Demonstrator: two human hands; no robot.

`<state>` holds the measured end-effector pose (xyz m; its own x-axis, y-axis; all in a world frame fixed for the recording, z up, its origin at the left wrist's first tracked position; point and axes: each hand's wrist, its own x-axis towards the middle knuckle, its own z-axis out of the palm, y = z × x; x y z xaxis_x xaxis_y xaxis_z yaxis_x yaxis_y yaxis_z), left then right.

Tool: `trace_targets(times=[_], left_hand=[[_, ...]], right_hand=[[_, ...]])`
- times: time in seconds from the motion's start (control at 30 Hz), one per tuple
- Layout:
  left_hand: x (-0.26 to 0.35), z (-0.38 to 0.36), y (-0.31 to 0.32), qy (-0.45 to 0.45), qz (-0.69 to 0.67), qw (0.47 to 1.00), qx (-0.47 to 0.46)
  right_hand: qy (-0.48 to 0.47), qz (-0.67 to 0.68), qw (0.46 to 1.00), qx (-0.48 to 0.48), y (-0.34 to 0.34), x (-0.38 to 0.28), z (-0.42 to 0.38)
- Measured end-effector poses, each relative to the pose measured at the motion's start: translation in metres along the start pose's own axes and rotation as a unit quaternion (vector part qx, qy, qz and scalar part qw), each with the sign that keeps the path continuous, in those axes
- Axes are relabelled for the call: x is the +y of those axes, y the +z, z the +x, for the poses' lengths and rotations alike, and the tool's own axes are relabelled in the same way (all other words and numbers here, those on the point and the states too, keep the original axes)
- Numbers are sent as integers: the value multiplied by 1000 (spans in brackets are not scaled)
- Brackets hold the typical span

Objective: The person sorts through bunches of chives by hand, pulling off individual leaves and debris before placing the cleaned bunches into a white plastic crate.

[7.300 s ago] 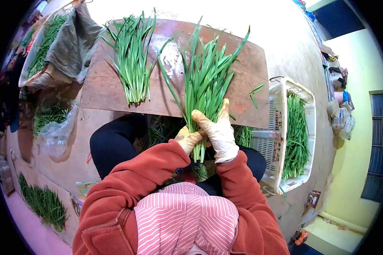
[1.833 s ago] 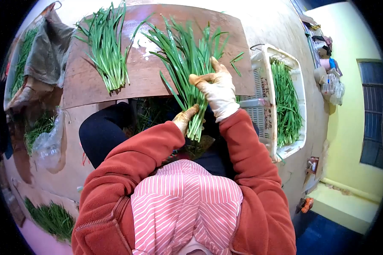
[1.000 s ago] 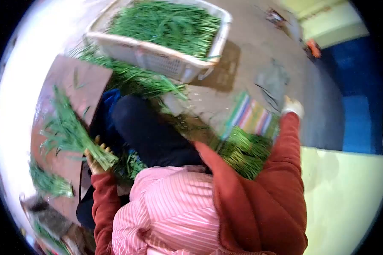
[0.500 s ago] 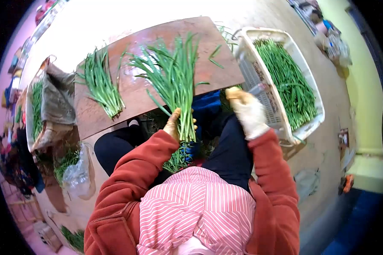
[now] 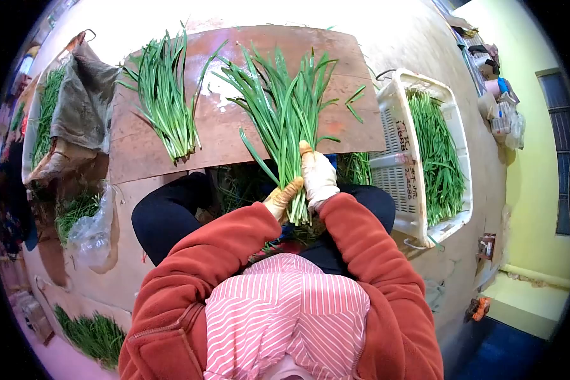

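Head view | green bunch (image 5: 288,123) — stems between left hand (image 5: 282,199) and right hand (image 5: 318,177) | both gripping it

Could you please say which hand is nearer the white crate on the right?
Right: the right hand is left of the crate; the left hand lies farther left, across the held bunch.

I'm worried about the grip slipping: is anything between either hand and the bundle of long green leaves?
Only the gloves. The left hand grips the bundle near its pale ends, and the right hand lies against its side. Nothing else visible comes between, though the underside is hidden.
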<state>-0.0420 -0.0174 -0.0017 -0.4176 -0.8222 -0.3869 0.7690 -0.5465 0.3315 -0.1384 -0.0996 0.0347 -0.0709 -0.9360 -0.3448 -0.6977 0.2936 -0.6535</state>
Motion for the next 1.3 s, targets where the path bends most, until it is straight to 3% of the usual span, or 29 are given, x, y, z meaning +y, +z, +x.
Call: trace_targets(times=[0.17, 0.27, 0.57, 0.63, 0.67, 0.77, 0.83, 0.9, 0.97, 1.03, 1.07, 1.1, 1.23, 1.3], left_hand=[[15, -14, 12, -42, 70, 997, -5], [16, -13, 10, -52, 57, 996, -34], [13, -7, -6, -91, 69, 993, -13], [17, -10, -2, -110, 86, 990, 16], [19, -11, 2, -105, 94, 990, 33], [20, -12, 5, -97, 99, 989, 53], [20, -11, 6, -96, 89, 990, 55], [20, -11, 7, -98, 90, 989, 58], [21, -12, 8, -100, 91, 989, 62], [21, -12, 10, -101, 91, 988, 69], [21, -12, 10, -102, 90, 988, 69], [20, -12, 8, -100, 85, 989, 66], [19, -12, 8, -87, 79, 991, 62], [18, -10, 4, -92, 85, 990, 59]], right_hand=[[19, 103, 994, 24, 12, 12, 0], [26, 350, 936, 9, 3, -5, -17], [49, 329, 943, -31, -9, 9, -14], [-15, 145, 987, 62, -16, 9, -14], [30, 260, 965, 10, -18, 6, -12], [-39, 259, 962, 79, -14, 29, 7], [4, 246, 968, 49, -35, 14, 1], [-57, 322, 938, 119, -29, 26, 11], [-16, 281, 950, 134, -46, -8, -4], [-141, 280, 938, 148, -46, -8, -5], [-158, 223, 953, 130, -42, -5, -1], [-180, 37, 972, 146, -47, -14, -10], [-134, -46, 988, 54, -41, -26, -3], [-89, -171, 981, -17, -47, -37, -1]])
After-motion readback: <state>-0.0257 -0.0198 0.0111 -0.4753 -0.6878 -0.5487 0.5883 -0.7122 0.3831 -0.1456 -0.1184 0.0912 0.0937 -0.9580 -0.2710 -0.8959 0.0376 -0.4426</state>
